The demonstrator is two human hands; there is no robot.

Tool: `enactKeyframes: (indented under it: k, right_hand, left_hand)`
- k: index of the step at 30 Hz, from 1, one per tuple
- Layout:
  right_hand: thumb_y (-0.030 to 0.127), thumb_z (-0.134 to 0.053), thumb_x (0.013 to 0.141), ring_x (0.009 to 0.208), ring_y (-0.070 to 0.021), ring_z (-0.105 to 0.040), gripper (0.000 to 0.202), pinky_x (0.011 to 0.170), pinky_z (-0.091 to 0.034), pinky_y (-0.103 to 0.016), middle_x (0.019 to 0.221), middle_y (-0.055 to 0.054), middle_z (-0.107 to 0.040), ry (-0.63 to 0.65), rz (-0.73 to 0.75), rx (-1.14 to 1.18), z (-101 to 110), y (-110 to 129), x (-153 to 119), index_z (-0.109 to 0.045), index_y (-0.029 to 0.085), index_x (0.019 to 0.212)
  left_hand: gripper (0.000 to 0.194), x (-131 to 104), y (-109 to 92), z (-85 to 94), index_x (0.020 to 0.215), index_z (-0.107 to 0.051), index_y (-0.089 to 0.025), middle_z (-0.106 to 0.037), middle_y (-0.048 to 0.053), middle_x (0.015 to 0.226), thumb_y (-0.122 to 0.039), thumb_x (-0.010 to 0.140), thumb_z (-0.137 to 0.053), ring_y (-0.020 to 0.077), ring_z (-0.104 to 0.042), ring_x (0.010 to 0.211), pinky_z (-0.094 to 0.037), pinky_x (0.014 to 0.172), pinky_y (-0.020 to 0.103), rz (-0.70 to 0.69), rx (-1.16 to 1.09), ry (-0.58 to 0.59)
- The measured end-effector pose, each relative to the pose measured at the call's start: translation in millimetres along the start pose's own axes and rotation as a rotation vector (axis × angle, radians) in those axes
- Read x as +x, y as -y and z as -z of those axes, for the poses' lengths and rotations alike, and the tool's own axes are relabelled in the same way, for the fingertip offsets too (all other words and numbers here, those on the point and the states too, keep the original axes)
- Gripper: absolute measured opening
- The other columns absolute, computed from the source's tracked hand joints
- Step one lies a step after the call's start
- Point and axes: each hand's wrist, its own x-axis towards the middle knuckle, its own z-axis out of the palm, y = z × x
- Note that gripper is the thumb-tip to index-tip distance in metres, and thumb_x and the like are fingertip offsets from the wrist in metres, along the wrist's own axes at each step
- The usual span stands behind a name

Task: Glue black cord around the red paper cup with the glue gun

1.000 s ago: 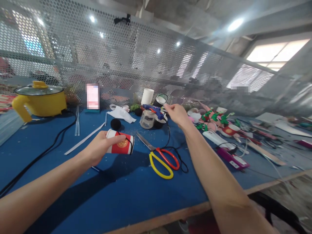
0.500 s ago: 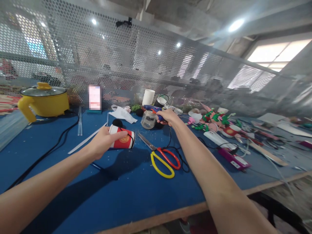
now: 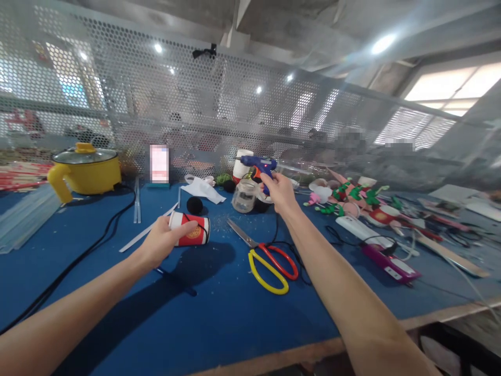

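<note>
My left hand [image 3: 160, 241] is closed around a red and white paper cup [image 3: 201, 231] lying sideways, with a thin black cord across it. Just behind the cup sits a black pompom [image 3: 194, 205]. My right hand [image 3: 281, 192] grips the handle of a blue glue gun [image 3: 258, 163], its nozzle pointing left and a small red light glowing on its side. Below the gun stands a clear glass jar [image 3: 245, 197]. Between my arms, scissors [image 3: 270, 263] with one yellow and one red handle lie on the blue table [image 3: 219, 318], blades slightly parted.
A yellow electric pot [image 3: 92, 175] stands at the back left, its black cable trailing forward. Beside it lie clear glue sticks [image 3: 29, 219]. To the right are a purple power strip [image 3: 391, 263] and a pile of craft pieces [image 3: 352, 196]. A perforated metal screen [image 3: 188, 99] rises behind.
My right hand has lifted the glue gun up from the jar. The cup in my left hand has shifted slightly left and down, away from the pompom. The camera view has shifted a little.
</note>
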Motion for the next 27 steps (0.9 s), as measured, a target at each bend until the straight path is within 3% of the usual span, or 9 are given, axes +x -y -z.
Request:
enactKeyframes:
  k: [2, 4, 6, 8, 14, 21, 27]
  right_hand:
    - [0.029, -0.058, 0.066, 0.055, -0.0087, -0.053, 0.018, 0.054, -0.043, -0.022, 0.063, 0.003, -0.056, 0.028, 0.062, 0.052, 2, 11, -21, -0.050, 0.018, 0.077]
    - [0.025, -0.057, 0.063, 0.056, -0.0105, -0.056, 0.019, 0.052, -0.044, -0.023, 0.069, 0.000, -0.060, 0.239, 0.068, 0.142, 5, 21, -46, -0.053, 0.017, 0.079]
    - [0.021, -0.053, 0.063, 0.045, -0.0091, -0.051, 0.020, 0.044, -0.039, -0.022, 0.057, 0.000, -0.059, 0.475, -0.030, 0.157, 7, 26, -71, -0.058, 0.014, 0.081]
    - [0.019, -0.050, 0.066, 0.037, -0.0068, -0.042, 0.017, 0.038, -0.034, -0.020, 0.044, 0.004, -0.050, 0.553, -0.093, 0.194, 8, 25, -90, -0.059, 0.014, 0.080]
    - [0.033, -0.054, 0.072, 0.035, -0.0076, -0.039, 0.019, 0.039, -0.035, -0.022, 0.040, 0.005, -0.044, 0.612, -0.075, 0.012, 5, 11, -114, -0.058, 0.015, 0.068]
    - [0.038, -0.052, 0.073, 0.032, -0.0093, -0.041, 0.025, 0.041, -0.038, -0.024, 0.036, 0.005, -0.042, 0.654, 0.067, -0.238, 1, 13, -122, -0.049, 0.018, 0.058]
    - [0.038, -0.049, 0.075, 0.035, -0.0112, -0.045, 0.031, 0.043, -0.039, -0.024, 0.035, 0.004, -0.043, 0.591, 0.187, -0.391, 0, 9, -127, -0.043, 0.020, 0.050]
  left_hand:
    - [0.018, -1, 0, 1.6, 0.062, -0.062, -0.013, -0.065, 0.003, 0.052, -0.030, 0.059, -0.067, 0.0162, -0.058, 0.048, -0.043, 0.045, 0.024, -0.021, 0.036, -0.015]
    - [0.017, -2, -1, 1.3, 0.060, -0.062, -0.013, -0.064, 0.002, 0.051, -0.029, 0.059, -0.067, 0.0142, -0.056, 0.046, -0.042, 0.044, 0.022, -0.039, 0.041, -0.021]
    - [0.015, -2, -2, 0.5, 0.056, -0.060, -0.014, -0.062, 0.000, 0.048, -0.026, 0.059, -0.068, 0.0112, -0.054, 0.044, -0.040, 0.045, 0.020, -0.051, 0.035, -0.018]
    - [0.015, 0, 1, 0.8, 0.054, -0.060, -0.014, -0.060, -0.001, 0.046, -0.025, 0.059, -0.068, 0.0097, -0.052, 0.043, -0.039, 0.044, 0.019, -0.048, 0.038, -0.019]
    - [0.023, 10, 14, 9.8, 0.064, -0.064, -0.012, -0.065, 0.003, 0.055, -0.035, 0.059, -0.068, 0.0141, -0.057, 0.050, -0.044, 0.050, 0.024, -0.031, 0.026, -0.070]
    - [0.019, 10, 7, 10.7, 0.062, -0.064, -0.011, -0.065, 0.003, 0.053, -0.029, 0.059, -0.067, 0.0134, -0.057, 0.049, -0.042, 0.048, 0.022, 0.007, 0.042, -0.140]
    - [0.017, 14, 12, 11.7, 0.060, -0.064, -0.011, -0.065, 0.002, 0.053, -0.028, 0.058, -0.068, 0.0133, -0.058, 0.049, -0.043, 0.049, 0.022, 0.010, -0.025, -0.145]
